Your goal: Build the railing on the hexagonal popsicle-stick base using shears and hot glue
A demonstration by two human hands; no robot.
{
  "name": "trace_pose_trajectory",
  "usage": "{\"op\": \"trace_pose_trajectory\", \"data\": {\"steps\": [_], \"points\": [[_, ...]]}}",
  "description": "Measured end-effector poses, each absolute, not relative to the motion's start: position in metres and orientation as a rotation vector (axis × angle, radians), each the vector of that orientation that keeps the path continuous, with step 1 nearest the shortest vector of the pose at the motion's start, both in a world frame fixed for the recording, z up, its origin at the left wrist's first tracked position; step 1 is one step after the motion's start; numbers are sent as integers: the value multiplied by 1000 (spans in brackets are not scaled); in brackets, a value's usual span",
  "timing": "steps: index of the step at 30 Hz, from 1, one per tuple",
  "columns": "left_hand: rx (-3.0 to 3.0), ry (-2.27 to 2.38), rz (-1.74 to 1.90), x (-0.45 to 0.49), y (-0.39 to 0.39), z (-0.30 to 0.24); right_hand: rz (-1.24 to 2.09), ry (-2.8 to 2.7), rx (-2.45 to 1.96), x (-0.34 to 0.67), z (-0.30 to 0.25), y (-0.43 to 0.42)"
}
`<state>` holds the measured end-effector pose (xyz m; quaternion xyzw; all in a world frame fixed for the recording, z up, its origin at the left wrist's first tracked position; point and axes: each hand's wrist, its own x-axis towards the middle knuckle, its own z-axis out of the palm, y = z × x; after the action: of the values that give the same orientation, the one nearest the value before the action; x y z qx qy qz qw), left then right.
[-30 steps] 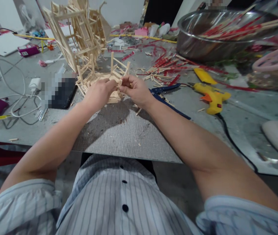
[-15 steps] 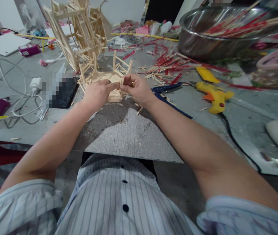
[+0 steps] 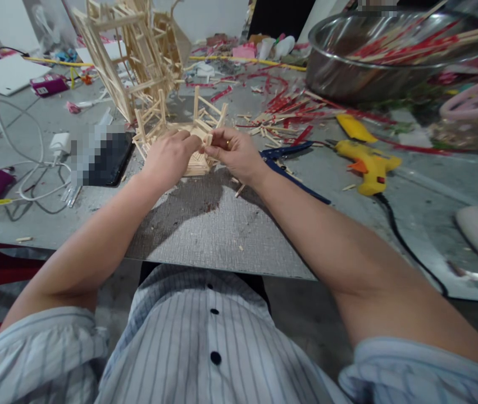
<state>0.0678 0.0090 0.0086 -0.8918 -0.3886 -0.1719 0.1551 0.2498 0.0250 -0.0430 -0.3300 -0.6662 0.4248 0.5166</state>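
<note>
while the right hand (image 3: 234, 151) pinches a short stick (image 3: 209, 139): small stick frame (image 3: 196, 169), on table (image 3: 239, 230), between the hands.
left hand (image 3: 171, 152) bent over the frame's near edge, its grip i cannot tell; taller stick structure (image 3: 141, 44) just behind; blue-handled tool (image 3: 286, 151) beside the right hand.

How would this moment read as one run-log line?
left hand: at stick frame, grip unclear; right hand: pinching its near-right corner; glue gun: on table, right; blue-handled tool: beside right hand

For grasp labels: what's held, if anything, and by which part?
The right hand apparently pinches the low, pale wooden-stick frame by its near-right post; the left hand's grip is unclear.
</note>
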Motion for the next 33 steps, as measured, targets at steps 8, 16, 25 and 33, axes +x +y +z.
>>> {"op": "trace_pose_trajectory", "data": {"steps": [8,16,25,33], "points": [[-2485,-1058,-352,70,9,11,1016,-1584,-792,247,-45,26],[-2549,-1135,-400,72,12,9,1049,-1556,-809,247,-40,23],[-2529,-994,-483,67,23,0,1068,-1550,-829,247,-35,20],[-2515,-965,-473,67,25,-4,974,-1633,-815,248,-41,24]]}}
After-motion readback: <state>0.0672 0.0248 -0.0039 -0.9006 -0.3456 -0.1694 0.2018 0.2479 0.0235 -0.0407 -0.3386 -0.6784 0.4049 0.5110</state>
